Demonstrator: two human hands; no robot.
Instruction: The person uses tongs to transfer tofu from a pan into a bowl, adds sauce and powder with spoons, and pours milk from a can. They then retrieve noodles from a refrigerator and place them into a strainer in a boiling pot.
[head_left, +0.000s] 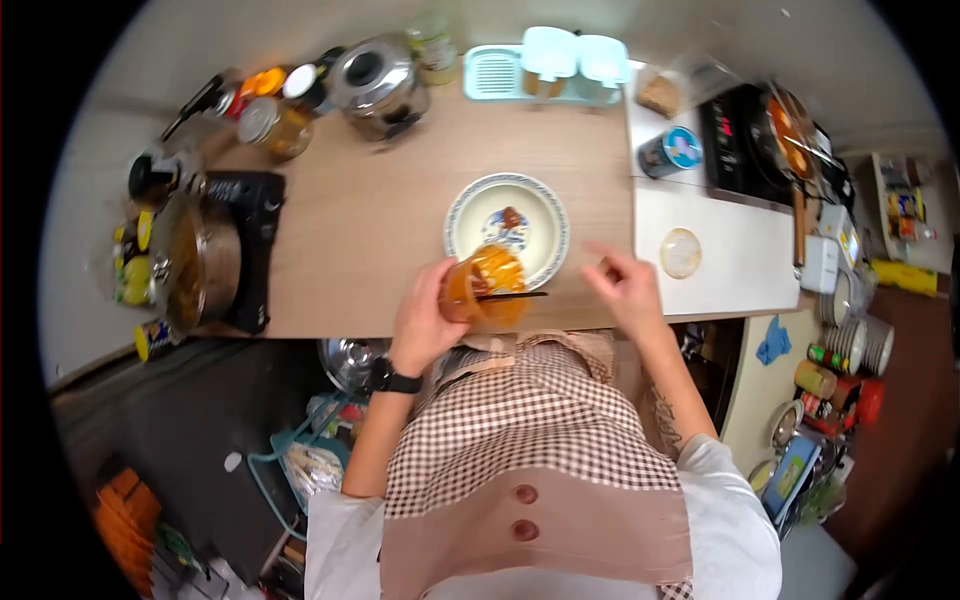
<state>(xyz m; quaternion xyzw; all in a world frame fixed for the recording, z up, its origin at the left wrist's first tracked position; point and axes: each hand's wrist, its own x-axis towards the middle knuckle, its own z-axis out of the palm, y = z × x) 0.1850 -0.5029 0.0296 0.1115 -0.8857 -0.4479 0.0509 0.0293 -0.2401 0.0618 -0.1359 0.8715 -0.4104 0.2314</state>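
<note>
— orange is what i see first: a translucent container (462, 296) at the near left of the bowl (548, 232). who has it?

— the left hand (425, 310). it grips the container from the outer side, fingers and thumb wrapped round, with the forearm rising from the near left of the bowl and a black watch (393, 377) at the wrist.

— and the right hand (625, 285)?

— just off the bowl's near right, nothing to be seen in its grasp. fingers loosely curled, index and thumb turned towards the bowl, a little blurred.

— what's all this on?

— a wooden desk (360, 230) under the bowl. right of the bowl, a white surface (735, 255) carries a round pale lid (682, 252) and, farther off, a pan (788, 135). well left of the bowl, a steel pot (215, 262) stands on a black stove (258, 215).

— which way does the container point?

— its yellow-orange part faces the bowl and overlaps the near rim in view; i can't tell if they touch, or how its long axis runs. the dark stick (522, 295) across it lies nearly crosswise, tip rightward, nearer the person than the bowl.
</note>
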